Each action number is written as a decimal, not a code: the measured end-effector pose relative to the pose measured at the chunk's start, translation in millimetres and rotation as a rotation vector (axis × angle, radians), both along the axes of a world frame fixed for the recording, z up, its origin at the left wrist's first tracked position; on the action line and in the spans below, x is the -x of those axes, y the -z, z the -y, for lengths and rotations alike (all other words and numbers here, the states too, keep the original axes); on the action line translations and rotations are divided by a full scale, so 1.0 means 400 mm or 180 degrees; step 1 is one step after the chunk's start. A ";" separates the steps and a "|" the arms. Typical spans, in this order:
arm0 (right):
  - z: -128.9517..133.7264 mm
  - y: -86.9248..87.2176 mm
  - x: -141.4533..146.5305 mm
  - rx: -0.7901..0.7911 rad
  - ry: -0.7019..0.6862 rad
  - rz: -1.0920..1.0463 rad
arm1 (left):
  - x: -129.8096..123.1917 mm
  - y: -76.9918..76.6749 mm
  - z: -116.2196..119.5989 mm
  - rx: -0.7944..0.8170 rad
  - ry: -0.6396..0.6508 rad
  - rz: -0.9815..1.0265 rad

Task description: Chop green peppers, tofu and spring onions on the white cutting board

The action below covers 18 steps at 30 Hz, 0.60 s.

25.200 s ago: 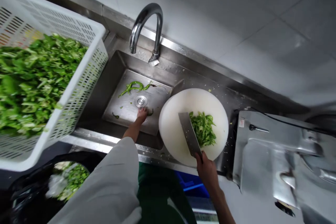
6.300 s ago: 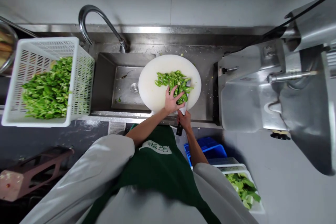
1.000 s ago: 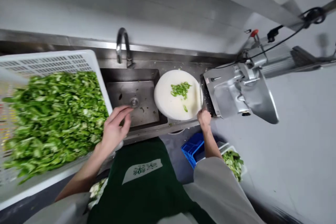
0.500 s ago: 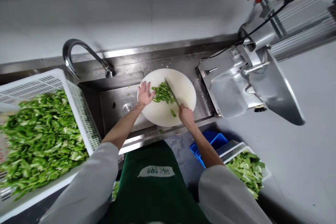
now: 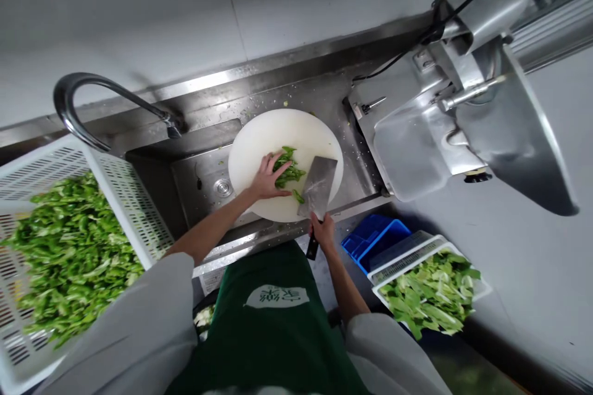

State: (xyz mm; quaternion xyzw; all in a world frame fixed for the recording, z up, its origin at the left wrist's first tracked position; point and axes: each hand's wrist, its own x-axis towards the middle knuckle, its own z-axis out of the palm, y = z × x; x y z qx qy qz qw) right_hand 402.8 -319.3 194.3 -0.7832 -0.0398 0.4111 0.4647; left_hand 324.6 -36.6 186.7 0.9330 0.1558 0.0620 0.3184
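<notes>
A round white cutting board [image 5: 250, 136] lies across the sink, with a small pile of cut green peppers [image 5: 288, 174] on it. My left hand [image 5: 267, 180] rests at the left side of the pile, its fingers spread and touching the pieces. In my right hand [image 5: 323, 229] is the black handle of a cleaver [image 5: 320, 182]. The broad blade lies nearly flat over the right part of the board, close to the peppers. One loose pepper piece [image 5: 298, 197] sits between my left thumb and the blade.
A white basket [image 5: 123, 200] full of cut green peppers stands left, beside the faucet [image 5: 115, 89]. A metal slicing machine [image 5: 430, 136] occupies the right. Below it are a blue crate [image 5: 377, 241] and a white basket [image 5: 482, 287] of leafy greens. The sink's metal edge [image 5: 222, 253] runs in front of me.
My left hand has moved right onto the pepper pile, which is more compact. The cleaver has turned from edge-on to nearly flat, and my right hand has come closer to me. The view has shifted.
</notes>
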 end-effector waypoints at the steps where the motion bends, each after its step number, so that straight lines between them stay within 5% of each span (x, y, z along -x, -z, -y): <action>1: -0.035 0.005 0.011 -0.0115 0.0023 -0.0049 | -0.003 0.010 0.027 -0.0046 -0.0127 0.0008; 7: -0.166 0.000 0.007 -0.0440 -0.0100 -0.0136 | -0.076 0.052 0.129 -0.0223 -0.1066 0.0507; 13: -0.164 0.011 -0.014 -0.0545 -0.0142 -0.0269 | -0.105 0.064 0.172 -0.0182 -0.1569 0.0875; 18: -0.151 0.011 -0.012 -0.0645 -0.0095 -0.0279 | -0.121 0.050 0.190 -0.0068 -0.1521 0.1010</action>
